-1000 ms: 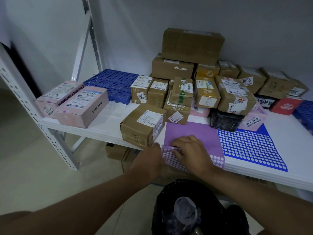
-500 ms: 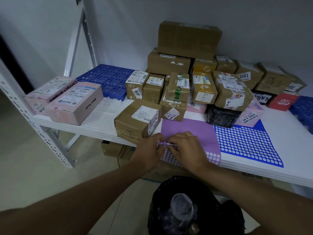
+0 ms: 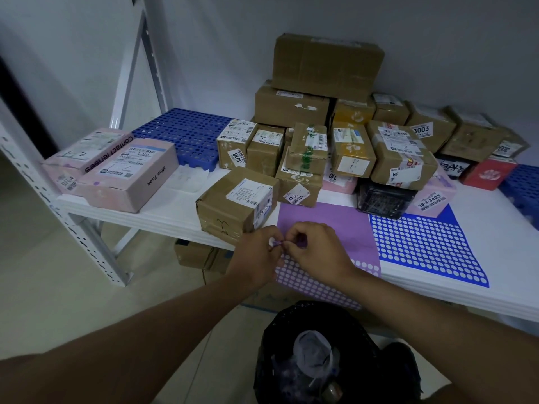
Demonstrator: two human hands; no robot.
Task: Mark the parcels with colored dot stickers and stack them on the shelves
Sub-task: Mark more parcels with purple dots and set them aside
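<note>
Shelf board [image 3: 175,211]: smooth, white, matt.
Shelf upright [image 3: 35,182]: white painted metal, perforated.
Front parcel [image 3: 233,205]: brown cardboard, glossy tape, paper label.
Purple sticker sheet [image 3: 329,220]: matt paper.
Blue grid mat [image 3: 186,135]: moulded plastic.
Bin liner [image 3: 364,360]: black plastic film, crinkled.

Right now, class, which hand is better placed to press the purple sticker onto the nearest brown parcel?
Probably the left. Both hands pinch the sticker piece, but the left hand sits almost against the brown parcel, while the right hand lies farther off, over the purple sheet.
</note>
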